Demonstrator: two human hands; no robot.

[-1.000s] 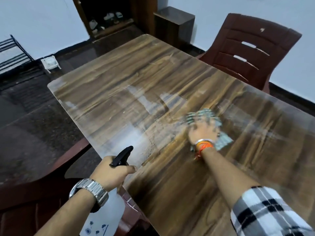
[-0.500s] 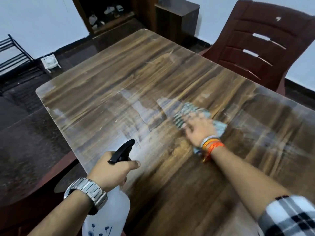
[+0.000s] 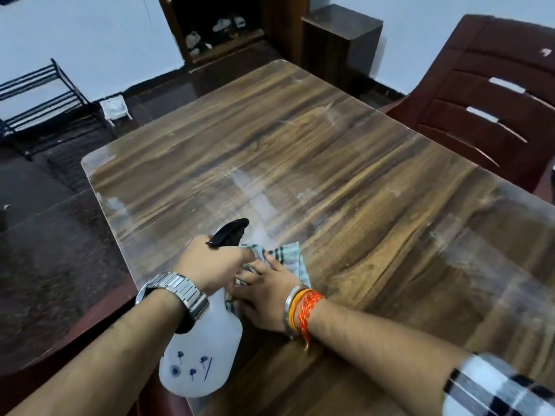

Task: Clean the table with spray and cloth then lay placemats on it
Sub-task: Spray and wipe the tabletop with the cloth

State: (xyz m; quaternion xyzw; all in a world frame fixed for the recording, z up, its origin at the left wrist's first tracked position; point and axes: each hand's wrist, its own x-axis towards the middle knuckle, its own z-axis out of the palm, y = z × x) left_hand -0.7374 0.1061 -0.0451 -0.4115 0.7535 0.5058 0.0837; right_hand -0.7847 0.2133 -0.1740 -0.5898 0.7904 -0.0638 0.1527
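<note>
The right hand [image 3: 265, 291] is pressing flat, with straight fingers, on the cloth [image 3: 289, 256] near the table's [image 3: 375, 181] left edge. Just beside it, the left hand [image 3: 211, 264] is gripping the spray bottle [image 3: 201, 360].

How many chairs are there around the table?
2. One dark red chair stands at the far right side of the table. Part of a second chair, the same colour, shows at the near left edge. More may be hidden outside the view.
</note>
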